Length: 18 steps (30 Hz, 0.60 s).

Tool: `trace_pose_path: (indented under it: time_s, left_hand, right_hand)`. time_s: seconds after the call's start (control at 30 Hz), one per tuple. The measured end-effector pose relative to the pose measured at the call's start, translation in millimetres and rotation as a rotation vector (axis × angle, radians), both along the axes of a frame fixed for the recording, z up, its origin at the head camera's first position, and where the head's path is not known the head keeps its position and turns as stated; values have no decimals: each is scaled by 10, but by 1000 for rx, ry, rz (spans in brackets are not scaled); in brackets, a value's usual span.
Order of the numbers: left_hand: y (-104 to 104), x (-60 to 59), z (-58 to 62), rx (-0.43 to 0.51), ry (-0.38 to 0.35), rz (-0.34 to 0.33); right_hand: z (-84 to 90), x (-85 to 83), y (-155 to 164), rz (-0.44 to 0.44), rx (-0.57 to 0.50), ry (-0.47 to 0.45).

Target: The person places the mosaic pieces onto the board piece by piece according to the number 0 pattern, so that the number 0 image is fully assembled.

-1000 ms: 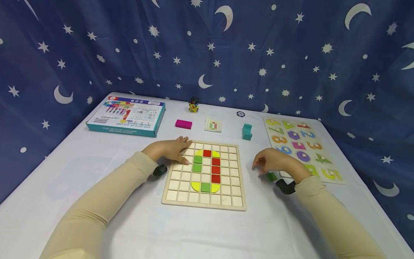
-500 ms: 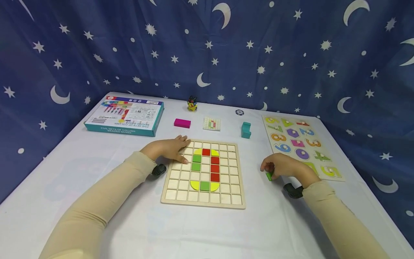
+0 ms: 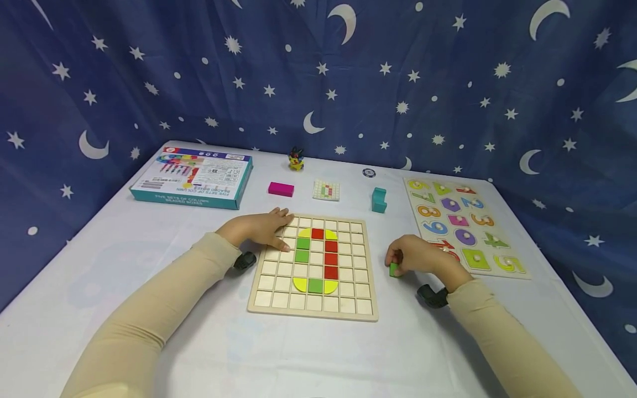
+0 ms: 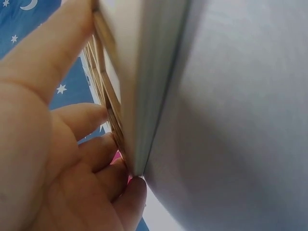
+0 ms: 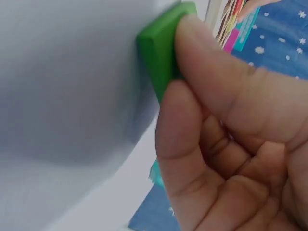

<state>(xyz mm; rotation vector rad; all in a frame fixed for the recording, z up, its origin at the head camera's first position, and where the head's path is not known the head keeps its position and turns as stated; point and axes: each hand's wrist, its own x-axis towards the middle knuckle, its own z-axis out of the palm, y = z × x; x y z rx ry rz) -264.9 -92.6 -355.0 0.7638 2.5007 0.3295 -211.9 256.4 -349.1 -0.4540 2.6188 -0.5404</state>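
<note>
My right hand (image 3: 417, 255) pinches a green tile (image 3: 393, 269) between thumb and fingertips, just right of the board. In the right wrist view the green tile (image 5: 163, 41) stands tilted close to the white tablecloth. My left hand (image 3: 259, 229) rests with spread, straight fingers on the upper left edge of the wooden grid board (image 3: 312, 316). Seen from the left wrist, the fingers (image 4: 79, 118) lie along the board's rim. Set in the grid are yellow quarter-round tiles (image 3: 299, 284), red square tiles (image 3: 330, 258) and green square tiles (image 3: 301, 256), forming a rounded ring.
Behind the board lie a magenta block (image 3: 281, 189), a small pattern card (image 3: 325, 190) and a teal block (image 3: 379, 200). A flat box (image 3: 194, 177) is at back left, a number puzzle (image 3: 465, 232) at right. A small figurine (image 3: 296, 159) and a round chip (image 3: 369, 172) stand farther back.
My right hand reached down to the green tile beside the number puzzle, took it between its fingers and moved left toward the board. The left hand has stayed on the board.
</note>
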Motion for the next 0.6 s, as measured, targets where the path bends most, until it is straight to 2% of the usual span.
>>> trace_pose_path:
  time_s: [0.13, 0.4, 0.6]
  left_hand:
    - [5, -2, -1, 6, -2, 1]
    - [2, -25, -34, -17, 19, -27]
    - [-3, -32, -29, -13, 15, -18]
  right_hand:
    - [-2, 6, -111, 10, -24, 33]
    - [5, 18, -223, -42, -51, 37]
    - [54, 6, -220, -19, -70, 50]
